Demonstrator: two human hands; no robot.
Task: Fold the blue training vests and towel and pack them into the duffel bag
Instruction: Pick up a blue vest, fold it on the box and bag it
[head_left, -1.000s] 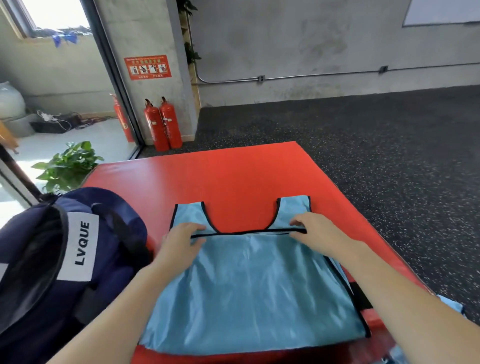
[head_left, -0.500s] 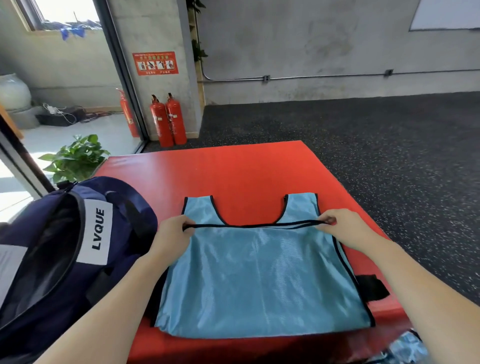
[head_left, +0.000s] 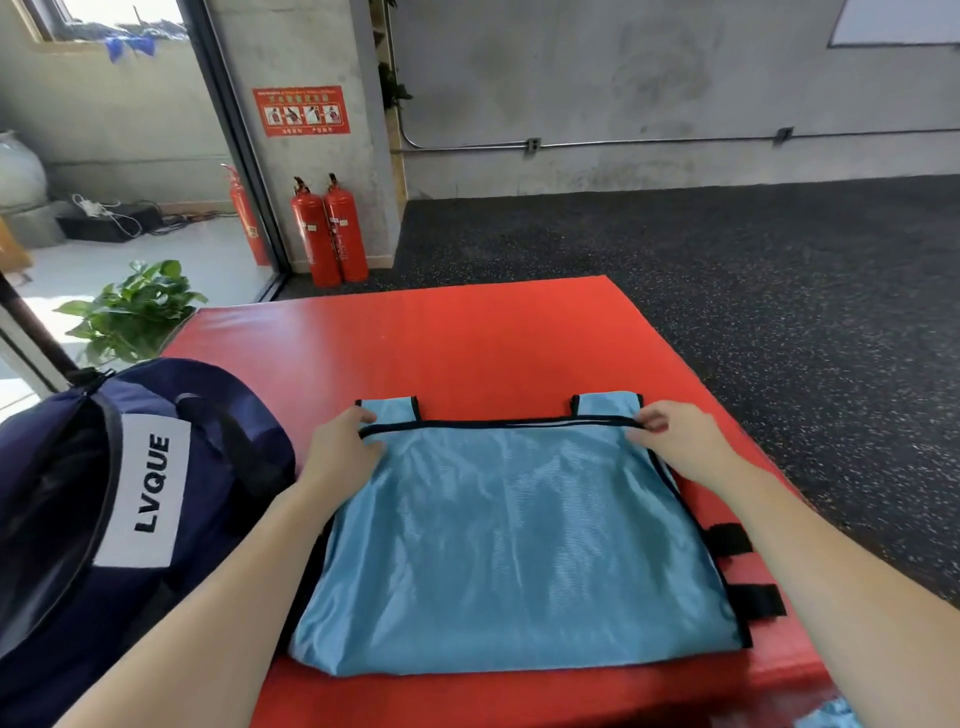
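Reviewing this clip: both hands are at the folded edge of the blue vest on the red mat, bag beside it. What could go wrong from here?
1. The vest looks thin and slippery; the left hand and right hand pinch only its black-trimmed edge, so the fold could slide out of line.
2. The duffel bag sits against the vest's left side, so fabric may snag there.
3. The vest's near edge lies close to the red mat's front edge and could slip off.

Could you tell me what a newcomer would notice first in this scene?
A light blue vest lies flat on the red mat, its far edge pinched by the left hand and right hand. The navy duffel bag gapes open at left.
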